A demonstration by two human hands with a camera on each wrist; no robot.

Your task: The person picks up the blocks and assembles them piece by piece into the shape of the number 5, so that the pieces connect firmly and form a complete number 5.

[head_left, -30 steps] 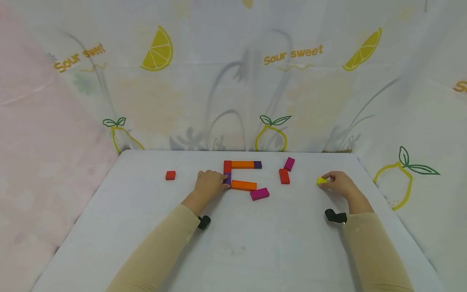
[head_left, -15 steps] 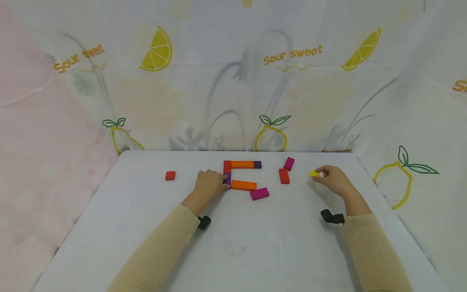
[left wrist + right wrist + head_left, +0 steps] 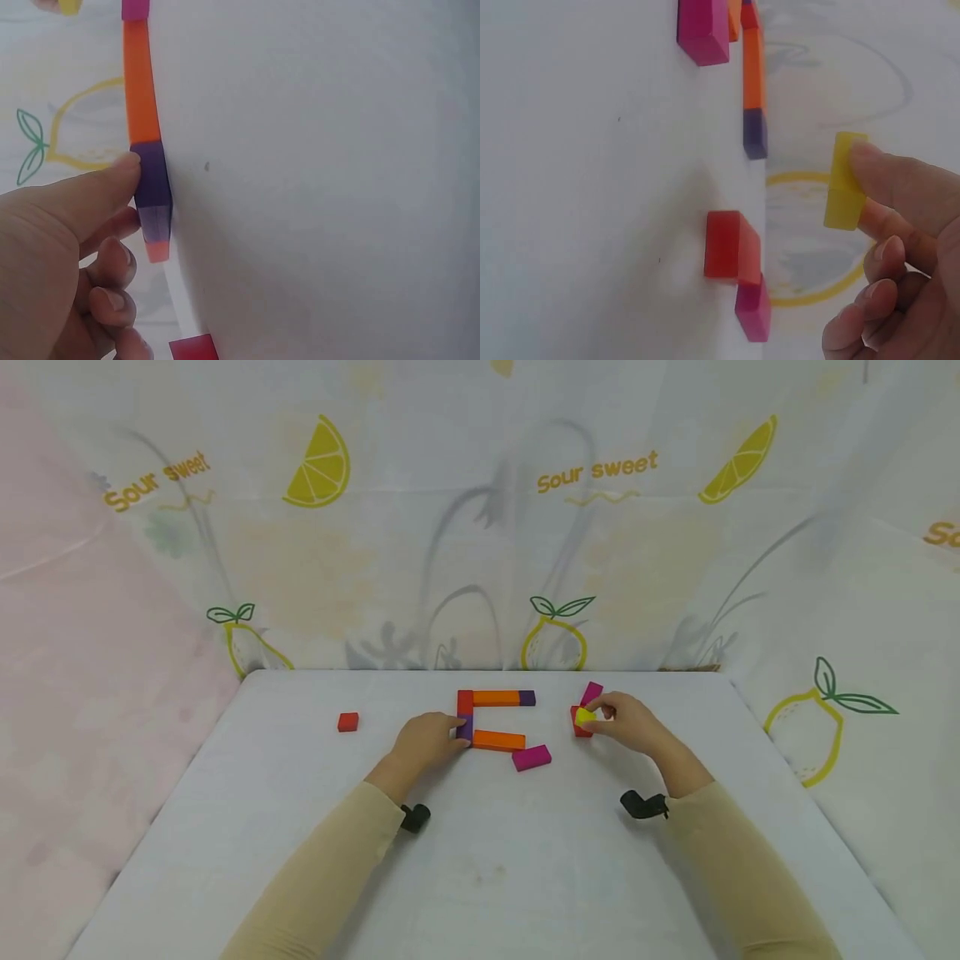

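My left hand [image 3: 426,742] pinches a purple block [image 3: 152,176] between thumb and forefinger at the corner of a row of blocks. That block adjoins a red block [image 3: 465,700] behind it and a long orange block [image 3: 499,741] to its right. A second orange block [image 3: 497,698] runs right from the red one and ends at a small purple block [image 3: 527,697]. My right hand [image 3: 628,723] holds a yellow block [image 3: 846,180] by thumb and forefinger, raised off the table. In the head view it overlaps a red block [image 3: 724,246], which touches a magenta block [image 3: 753,309].
A magenta block [image 3: 532,758] lies at a slant against the right end of the front orange block. Off to the left sits a small red block [image 3: 348,722]. Behind the white table [image 3: 480,860] hangs a lemon-print cloth [image 3: 420,543].
My right hand has carried the yellow block leftward, from the table's right side to over the red block. My left hand has stayed at the purple block.
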